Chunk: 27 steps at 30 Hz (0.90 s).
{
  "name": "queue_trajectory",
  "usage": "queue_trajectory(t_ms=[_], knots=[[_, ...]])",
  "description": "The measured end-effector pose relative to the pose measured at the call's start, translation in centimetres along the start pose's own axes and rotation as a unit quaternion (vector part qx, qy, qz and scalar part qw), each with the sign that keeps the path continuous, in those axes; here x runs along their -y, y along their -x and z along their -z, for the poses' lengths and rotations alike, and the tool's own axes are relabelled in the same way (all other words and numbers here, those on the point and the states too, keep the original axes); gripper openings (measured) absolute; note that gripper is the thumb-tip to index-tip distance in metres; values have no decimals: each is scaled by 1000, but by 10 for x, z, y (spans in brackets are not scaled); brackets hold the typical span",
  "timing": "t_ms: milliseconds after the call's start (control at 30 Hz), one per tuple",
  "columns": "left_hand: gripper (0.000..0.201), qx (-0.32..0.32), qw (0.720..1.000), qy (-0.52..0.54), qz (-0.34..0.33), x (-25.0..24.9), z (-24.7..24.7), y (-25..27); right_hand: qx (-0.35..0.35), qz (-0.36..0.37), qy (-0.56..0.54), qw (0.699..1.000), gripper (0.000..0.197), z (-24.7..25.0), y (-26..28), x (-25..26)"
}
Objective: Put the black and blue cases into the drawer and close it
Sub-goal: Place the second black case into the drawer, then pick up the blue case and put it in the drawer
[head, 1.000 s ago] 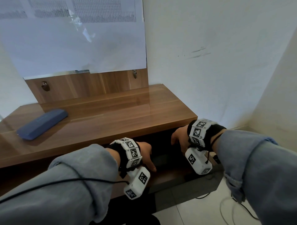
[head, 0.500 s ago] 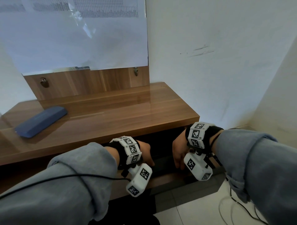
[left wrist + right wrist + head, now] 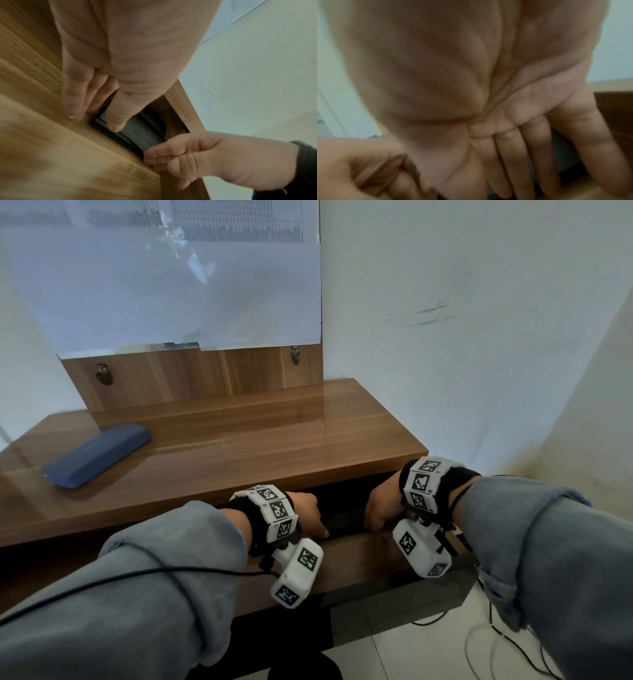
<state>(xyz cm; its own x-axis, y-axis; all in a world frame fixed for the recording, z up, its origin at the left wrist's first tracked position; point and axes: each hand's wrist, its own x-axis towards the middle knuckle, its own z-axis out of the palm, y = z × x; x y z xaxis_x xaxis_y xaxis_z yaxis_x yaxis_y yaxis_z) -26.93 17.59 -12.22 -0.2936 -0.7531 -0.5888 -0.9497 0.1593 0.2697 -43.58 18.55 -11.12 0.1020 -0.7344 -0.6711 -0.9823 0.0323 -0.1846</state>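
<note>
The blue case [image 3: 97, 455] lies on the wooden desk top [image 3: 260, 450] at the left, far from both hands. Under the desk the drawer front [image 3: 356, 559] stands out a little, leaving a narrow dark gap. In the left wrist view the black case [image 3: 144, 134] lies inside that gap. My left hand [image 3: 310, 517] presses its straight fingers [image 3: 73, 97] against the drawer front [image 3: 68, 155], with the thumb over the gap. My right hand [image 3: 380, 508] rests on the same edge further right, its fingers [image 3: 513, 155] nearly straight. Neither hand holds a case.
A white printed sheet [image 3: 178, 285] hangs on the wooden back panel, with two metal hooks below it. A white wall [image 3: 462, 354] closes the desk's right side. Cables [image 3: 486, 642] lie on the tiled floor at the lower right.
The drawer front has slid in towards the desk and the gap is narrower. My right hand has come back from inside the drawer to its front edge. The blue case has not moved.
</note>
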Motion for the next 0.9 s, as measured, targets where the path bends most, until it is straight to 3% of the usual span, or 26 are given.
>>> queue_trajectory(t_ms=[133, 233, 333, 500, 600, 667, 767, 833, 900], knots=[[24, -17, 998, 49, -18, 6, 6, 18, 11, 47, -72, 996, 33, 20, 23, 20], [11, -41, 989, 137, -41, 13, 17, 35, -29, 110, -112, 987, 29, 33, 34, 44], [13, -122, 978, 156, -59, 32, 38, 62, -105, 163, -135, 972, 23, 41, 34, 79], [10, -290, 945, 148, -25, 101, 72, 102, -202, 237, -147, 939, 19, 51, 25, 153], [10, -387, 913, 126, 36, 141, 80, 112, -232, 258, -156, 925, 7, 49, 12, 187], [24, -431, 887, 133, 97, 181, 85, 116, -240, 275, -152, 919, 13, 49, 1, 222], [44, -462, 859, 125, 179, 233, 89, 118, -250, 300, -155, 907, 14, 49, -11, 268], [57, -463, 851, 106, 223, 257, 90, 119, -256, 310, -143, 904, 11, 49, -18, 294], [65, -455, 848, 83, 258, 273, 91, 117, -263, 311, -126, 904, 20, 50, -24, 314]])
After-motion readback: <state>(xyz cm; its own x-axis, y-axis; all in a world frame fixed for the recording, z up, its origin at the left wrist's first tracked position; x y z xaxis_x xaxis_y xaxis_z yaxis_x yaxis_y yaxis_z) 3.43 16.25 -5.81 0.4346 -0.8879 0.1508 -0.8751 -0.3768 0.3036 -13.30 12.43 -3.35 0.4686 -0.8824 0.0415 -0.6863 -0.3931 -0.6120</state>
